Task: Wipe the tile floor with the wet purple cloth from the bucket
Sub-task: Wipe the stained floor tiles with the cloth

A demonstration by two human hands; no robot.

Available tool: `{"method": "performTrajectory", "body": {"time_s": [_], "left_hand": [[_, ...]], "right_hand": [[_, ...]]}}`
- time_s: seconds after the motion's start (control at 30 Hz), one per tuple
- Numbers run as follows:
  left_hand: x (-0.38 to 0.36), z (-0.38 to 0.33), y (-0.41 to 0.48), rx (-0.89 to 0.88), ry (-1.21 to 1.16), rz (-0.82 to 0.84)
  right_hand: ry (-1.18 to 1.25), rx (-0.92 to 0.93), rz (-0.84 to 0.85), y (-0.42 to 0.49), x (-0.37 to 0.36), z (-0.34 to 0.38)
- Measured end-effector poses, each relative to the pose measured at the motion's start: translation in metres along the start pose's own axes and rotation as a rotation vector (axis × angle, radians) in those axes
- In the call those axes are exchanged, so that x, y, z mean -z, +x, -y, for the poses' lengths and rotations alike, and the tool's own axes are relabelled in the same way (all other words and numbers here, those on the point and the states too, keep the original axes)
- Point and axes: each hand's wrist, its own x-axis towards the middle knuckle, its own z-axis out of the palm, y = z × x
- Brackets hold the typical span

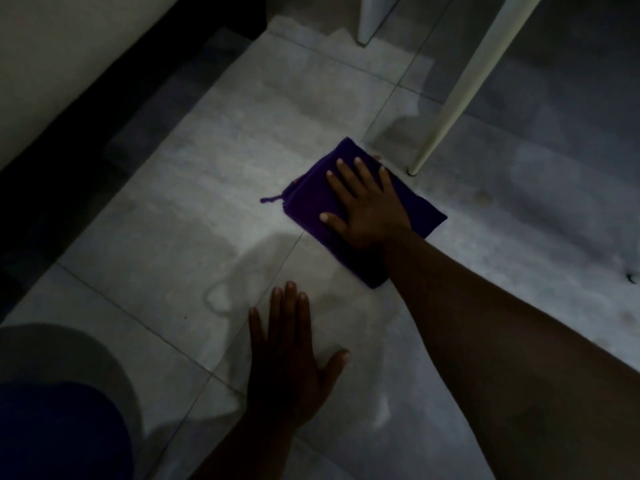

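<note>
The right hand (367, 209) presses flat, fingers spread, on the folded purple cloth (311, 206) on the tile floor (180, 216), while the left hand (287, 362) rests open-palmed on bare tile nearby.

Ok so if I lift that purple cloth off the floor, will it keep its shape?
Probably not. The purple cloth lies folded flat under the right hand, so it would likely droop and unfold. A loose thread at its edge suggests soft fabric.

right hand (367, 209) on cloth (308, 206) | left hand (287, 368) on floor (173, 220)
</note>
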Motion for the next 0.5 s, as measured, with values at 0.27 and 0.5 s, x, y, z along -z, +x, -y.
{"method": "performTrajectory", "body": {"time_s": [0.27,0.5], "left_hand": [[0.001,0.001,-0.002,-0.028,-0.036,-0.021],[-0.001,0.003,0.002,-0.027,-0.075,-0.024]], "right_hand": [[-0.012,-0.161,0.010,0.055,0.009,-0.029],[0.055,-0.368,0.097,0.088,0.026,-0.032]]}}
